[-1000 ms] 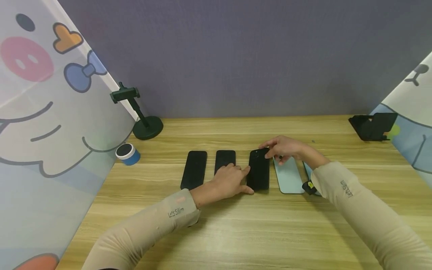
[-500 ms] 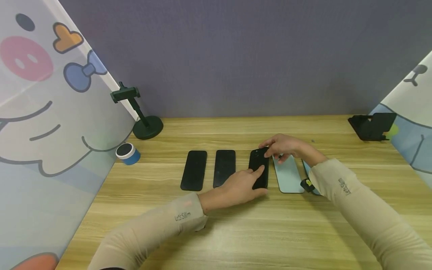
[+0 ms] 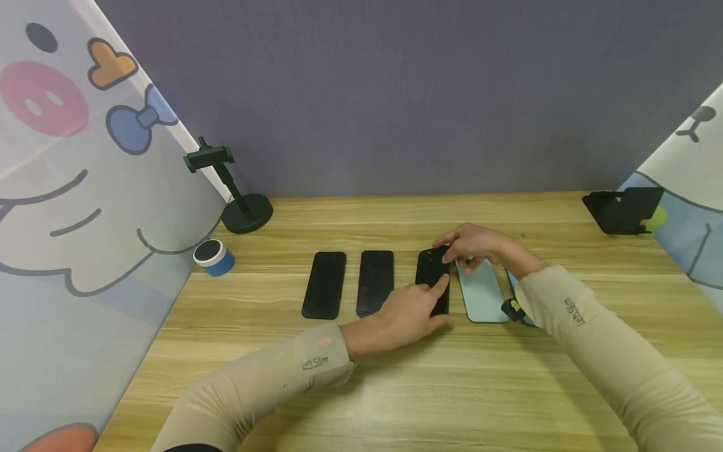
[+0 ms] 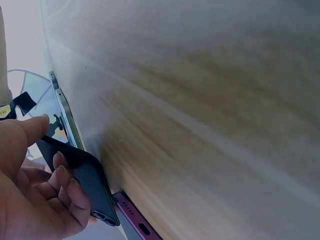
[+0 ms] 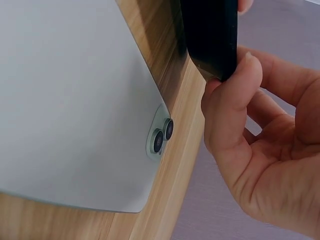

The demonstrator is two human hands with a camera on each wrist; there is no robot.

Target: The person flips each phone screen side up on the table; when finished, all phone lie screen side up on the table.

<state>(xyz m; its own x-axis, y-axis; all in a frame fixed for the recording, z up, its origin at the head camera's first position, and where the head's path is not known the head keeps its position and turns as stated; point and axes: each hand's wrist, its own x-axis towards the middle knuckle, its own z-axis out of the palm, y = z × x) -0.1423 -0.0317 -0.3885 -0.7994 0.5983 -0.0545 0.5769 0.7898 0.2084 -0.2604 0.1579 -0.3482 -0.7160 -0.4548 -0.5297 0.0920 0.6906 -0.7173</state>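
A black smartphone [image 3: 433, 262] lies back up near the middle of the table, its cameras at the far end. My right hand [image 3: 479, 245] pinches its top right corner between thumb and fingers; the right wrist view shows this grip [image 5: 235, 85] close up. Over the phone's lower half reaches my left hand [image 3: 408, 314], index finger extended across the back, thumb just past the near end. In the left wrist view its other fingers bend loosely over the black phone [image 4: 92, 182]. Right of it lies a pale green phone [image 3: 484, 295] with two lenses.
Two dark phones, one at the far left [image 3: 324, 285] and one nearer [image 3: 375, 279], lie screen up. A bluish phone [image 3: 513, 282] is partly under the right sleeve. Behind stand a green phone stand [image 3: 246, 212], a blue-white jar [image 3: 214, 258] and a black folding stand [image 3: 627, 210].
My left hand has slid right, from the black phone's left edge to across its lower half, uncovering the dark phone on its left. My right hand keeps its pinch on the corner.
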